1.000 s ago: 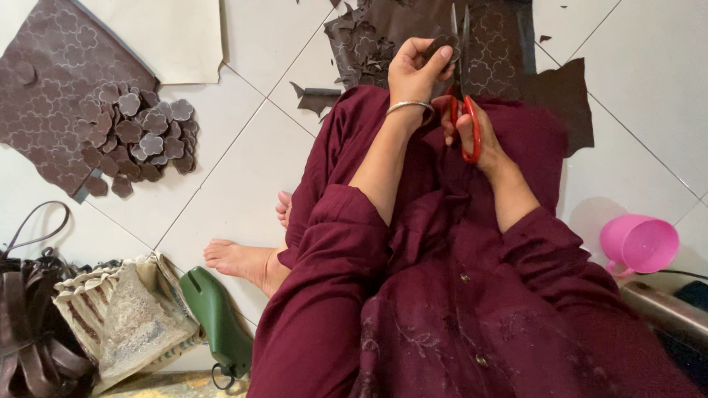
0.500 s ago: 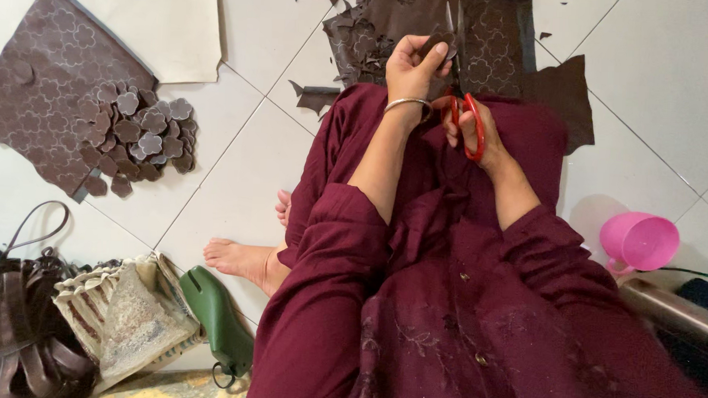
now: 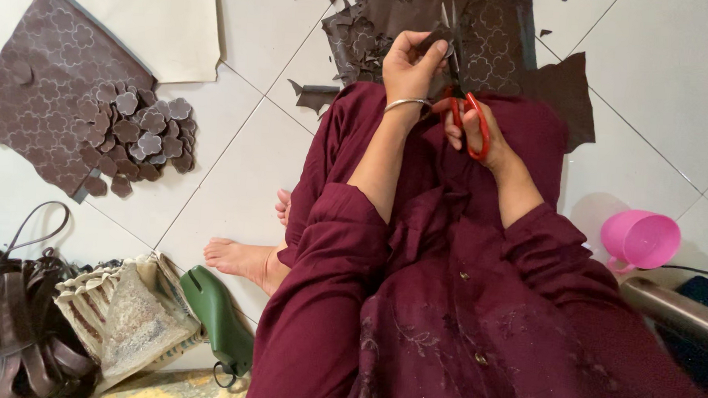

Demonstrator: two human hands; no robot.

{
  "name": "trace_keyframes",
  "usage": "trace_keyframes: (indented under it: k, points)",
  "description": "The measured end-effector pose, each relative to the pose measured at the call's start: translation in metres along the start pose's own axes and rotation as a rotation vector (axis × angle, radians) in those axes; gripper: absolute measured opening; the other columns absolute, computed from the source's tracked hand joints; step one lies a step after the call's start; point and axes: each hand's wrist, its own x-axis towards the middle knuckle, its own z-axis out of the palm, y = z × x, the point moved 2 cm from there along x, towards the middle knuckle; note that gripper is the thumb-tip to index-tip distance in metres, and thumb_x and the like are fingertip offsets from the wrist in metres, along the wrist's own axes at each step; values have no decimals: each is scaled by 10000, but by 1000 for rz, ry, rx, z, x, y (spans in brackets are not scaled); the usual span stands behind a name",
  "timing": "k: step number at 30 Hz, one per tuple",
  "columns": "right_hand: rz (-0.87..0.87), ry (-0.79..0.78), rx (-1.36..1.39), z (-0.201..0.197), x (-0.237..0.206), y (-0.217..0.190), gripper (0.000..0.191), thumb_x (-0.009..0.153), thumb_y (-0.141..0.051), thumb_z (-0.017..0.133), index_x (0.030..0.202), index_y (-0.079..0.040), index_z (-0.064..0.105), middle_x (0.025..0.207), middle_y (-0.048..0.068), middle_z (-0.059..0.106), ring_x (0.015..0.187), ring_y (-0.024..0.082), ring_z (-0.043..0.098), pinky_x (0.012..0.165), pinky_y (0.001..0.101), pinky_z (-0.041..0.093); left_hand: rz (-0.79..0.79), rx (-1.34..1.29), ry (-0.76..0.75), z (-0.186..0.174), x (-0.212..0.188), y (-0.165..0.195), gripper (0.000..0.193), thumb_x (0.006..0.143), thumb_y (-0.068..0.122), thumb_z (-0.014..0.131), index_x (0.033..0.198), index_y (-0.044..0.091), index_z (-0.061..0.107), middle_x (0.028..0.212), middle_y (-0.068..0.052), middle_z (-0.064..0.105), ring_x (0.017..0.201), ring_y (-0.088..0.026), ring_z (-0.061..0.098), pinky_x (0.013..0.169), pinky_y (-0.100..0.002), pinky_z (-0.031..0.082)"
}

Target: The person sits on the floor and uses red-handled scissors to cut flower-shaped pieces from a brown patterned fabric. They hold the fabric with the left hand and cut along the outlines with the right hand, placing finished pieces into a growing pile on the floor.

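My left hand (image 3: 408, 62) pinches a small brown leather piece (image 3: 438, 40) above my lap; a silver bangle circles that wrist. My right hand (image 3: 475, 129) grips red-handled scissors (image 3: 458, 84), whose blades point up against the piece. Both hands hover over a large brown leather sheet (image 3: 497, 30) printed with flower outlines, its near edge ragged with cut scraps. My maroon sleeves and dress fill the lower centre.
A pile of cut flower-shaped leather pieces (image 3: 142, 134) rests on another brown patterned sheet (image 3: 49, 82) at left. A pink cup (image 3: 640, 238) stands at right. Brown straps (image 3: 14, 327), a beige woven item (image 3: 122, 316) and a green tool (image 3: 217, 316) lie lower left.
Both hands have stayed over the lap; the left fingers turned the small piece slightly against the scissor blades. Nothing else moved.
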Motion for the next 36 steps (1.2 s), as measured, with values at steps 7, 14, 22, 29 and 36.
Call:
trace_keyframes:
  k: [7, 14, 22, 29, 36]
  points:
    - [16, -48, 50, 2, 4, 1, 1139, 791, -974, 343, 1325, 1, 591, 756, -31, 429, 635, 90, 435, 597, 261, 419, 135, 201, -8, 3, -3, 3, 190, 890, 63, 806, 1001, 7, 661, 864, -21, 707, 705, -66, 628, 644, -221, 531]
    - [15, -10, 25, 1, 2, 6, 1108, 798, -977, 342, 1239, 5, 603, 737, -30, 420, 611, 92, 443, 590, 256, 396, 79, 112, -7, 5, -8, -1, 181, 921, 42, 759, 1018, 3, 611, 893, -47, 685, 743, -87, 641, 652, -237, 562]
    - [7, 16, 5, 1, 0, 11, 1072, 797, -977, 359, 1160, 3, 599, 702, -40, 424, 588, 86, 459, 563, 253, 410, -18, -47, -34, 6, -9, -9, 212, 932, 12, 731, 1046, -9, 552, 919, -106, 673, 753, -145, 687, 656, -262, 589]
    - [39, 38, 44, 5, -5, 14, 1048, 797, -973, 376, 1086, 10, 596, 686, -32, 427, 561, 87, 444, 531, 253, 386, -48, -70, -30, 1, -12, -10, 196, 932, 12, 730, 1031, -11, 562, 924, -115, 693, 764, -154, 701, 667, -266, 598]
    - [69, 47, 47, 3, -4, 15, 1049, 768, -969, 379, 1044, 19, 596, 653, -28, 436, 524, 85, 451, 507, 247, 398, -31, -84, -28, -3, -9, -8, 191, 925, 11, 739, 1039, -16, 588, 931, -102, 702, 746, -150, 689, 656, -259, 579]
